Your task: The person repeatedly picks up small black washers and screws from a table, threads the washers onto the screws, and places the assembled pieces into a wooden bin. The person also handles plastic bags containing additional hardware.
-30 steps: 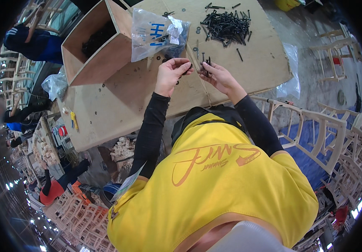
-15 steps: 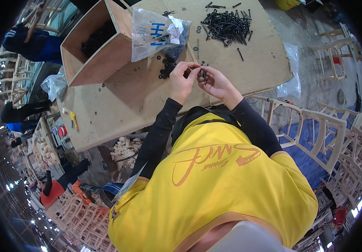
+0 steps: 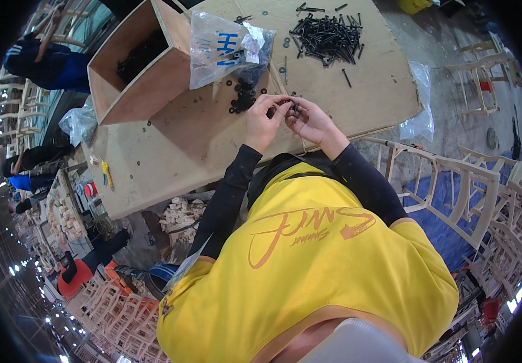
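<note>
My left hand (image 3: 263, 121) and my right hand (image 3: 310, 123) meet over the near edge of the table, fingertips touching. In my right hand's curled fingers sits a dark bolt (image 3: 295, 109), mostly covered. My left thumb and forefinger pinch together against its end; whatever small piece they hold is hidden. Just beyond my left hand lies a cluster of black washers (image 3: 244, 97), beside a clear plastic bag (image 3: 209, 57) with more dark pieces in it. Farther off to the right is a pile of long black bolts (image 3: 329, 40).
An open wooden box (image 3: 152, 91) with dark pieces inside stands at the left on the cardboard-topped table (image 3: 182, 160). A yellow-handled tool (image 3: 107, 174) lies near the left edge. Wooden chair frames (image 3: 464, 187) stand at the right. Other people are at the far left.
Both hands stay nearly in place. The bolt showing above my fingers has sunk lower and is more covered now. My left hand has shifted very slightly.
</note>
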`<state>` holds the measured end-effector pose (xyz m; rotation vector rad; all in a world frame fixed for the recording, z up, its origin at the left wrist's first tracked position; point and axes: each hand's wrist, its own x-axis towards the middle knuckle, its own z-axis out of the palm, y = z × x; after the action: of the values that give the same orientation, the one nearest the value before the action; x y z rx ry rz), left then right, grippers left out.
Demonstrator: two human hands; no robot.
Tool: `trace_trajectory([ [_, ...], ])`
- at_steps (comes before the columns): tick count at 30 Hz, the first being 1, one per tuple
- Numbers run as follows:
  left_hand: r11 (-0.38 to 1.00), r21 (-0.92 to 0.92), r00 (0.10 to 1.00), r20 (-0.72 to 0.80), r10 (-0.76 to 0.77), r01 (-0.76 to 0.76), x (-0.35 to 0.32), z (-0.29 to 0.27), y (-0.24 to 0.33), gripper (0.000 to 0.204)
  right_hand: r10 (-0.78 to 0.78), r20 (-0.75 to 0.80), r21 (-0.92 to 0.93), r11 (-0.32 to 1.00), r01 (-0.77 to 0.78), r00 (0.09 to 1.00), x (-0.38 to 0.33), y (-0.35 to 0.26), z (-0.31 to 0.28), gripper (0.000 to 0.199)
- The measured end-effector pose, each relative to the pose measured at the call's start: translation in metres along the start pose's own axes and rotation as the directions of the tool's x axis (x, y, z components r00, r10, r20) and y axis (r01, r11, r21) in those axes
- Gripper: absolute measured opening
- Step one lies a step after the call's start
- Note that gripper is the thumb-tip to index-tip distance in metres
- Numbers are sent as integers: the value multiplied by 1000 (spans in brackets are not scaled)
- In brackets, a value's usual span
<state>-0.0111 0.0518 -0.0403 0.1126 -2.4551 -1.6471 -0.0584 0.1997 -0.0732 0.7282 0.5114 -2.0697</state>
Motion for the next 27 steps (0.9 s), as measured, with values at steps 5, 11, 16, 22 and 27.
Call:
trace_trajectory([
  [5,730,-565,894,29,-447,383,-5,3,-50,21,-104,-38,-217,972,93,994,3,-3,-13,15],
  [11,582,-644,855,249,-455,497,-17,-15,-48,27,-139,-27,-301,945,125,990,4,-10,-37,14],
  [16,688,-580,896,207,-393,436,-18,-8,-27,28,-76,-21,-268,961,67,997,-5,-1,-23,13],
  [22,800,-442,914,220,-342,406,-13,0,-23,29,-149,48,-171,973,155,988,-5,9,-30,15],
  [27,602,-555,819,397,-414,574,-12,5,-29,31,-203,-17,-226,955,194,979,-20,13,-33,17],
])
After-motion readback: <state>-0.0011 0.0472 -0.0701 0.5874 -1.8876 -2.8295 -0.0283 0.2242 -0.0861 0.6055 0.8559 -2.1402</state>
